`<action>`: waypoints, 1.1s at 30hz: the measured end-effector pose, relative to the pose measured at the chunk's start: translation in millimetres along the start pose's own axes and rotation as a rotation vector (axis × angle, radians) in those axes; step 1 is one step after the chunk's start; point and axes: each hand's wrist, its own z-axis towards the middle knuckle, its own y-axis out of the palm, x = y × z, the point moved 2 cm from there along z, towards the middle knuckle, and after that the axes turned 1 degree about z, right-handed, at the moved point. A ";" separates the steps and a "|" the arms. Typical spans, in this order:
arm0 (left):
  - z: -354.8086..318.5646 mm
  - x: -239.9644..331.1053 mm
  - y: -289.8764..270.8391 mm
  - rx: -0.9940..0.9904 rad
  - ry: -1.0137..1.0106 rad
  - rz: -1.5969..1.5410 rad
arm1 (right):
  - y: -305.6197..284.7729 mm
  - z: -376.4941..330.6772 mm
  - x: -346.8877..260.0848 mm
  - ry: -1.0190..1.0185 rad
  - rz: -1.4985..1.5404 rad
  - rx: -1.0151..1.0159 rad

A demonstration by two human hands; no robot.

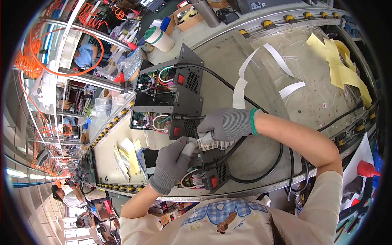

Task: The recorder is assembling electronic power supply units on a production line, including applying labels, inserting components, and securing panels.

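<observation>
Passable room on your right: bench (306, 104) between long white strip (239, 94) and yellow sheets (341, 74), only flat scraps there. Black cables (247, 181) loop under your right forearm (296, 134), in the way. Two black units (188, 83) block straight ahead of your left hand (168, 165); loose papers (132, 157) crowd its left.

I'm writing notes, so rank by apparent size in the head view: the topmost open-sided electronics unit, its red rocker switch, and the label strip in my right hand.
1. Topmost electronics unit
2. Label strip, partly covered
3. Red rocker switch
</observation>
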 end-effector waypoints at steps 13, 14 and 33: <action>0.8 -6.0 1.3 0.060 0.090 0.018 | -0.2 -0.4 -2.5 0.007 -0.041 0.014; 0.0 -4.8 -0.1 0.074 0.105 0.008 | 0.0 -0.3 -3.2 0.003 -0.078 0.022; -63.8 -81.3 -85.5 0.437 0.029 -0.430 | -100.2 -226.9 101.4 0.279 -0.088 1.716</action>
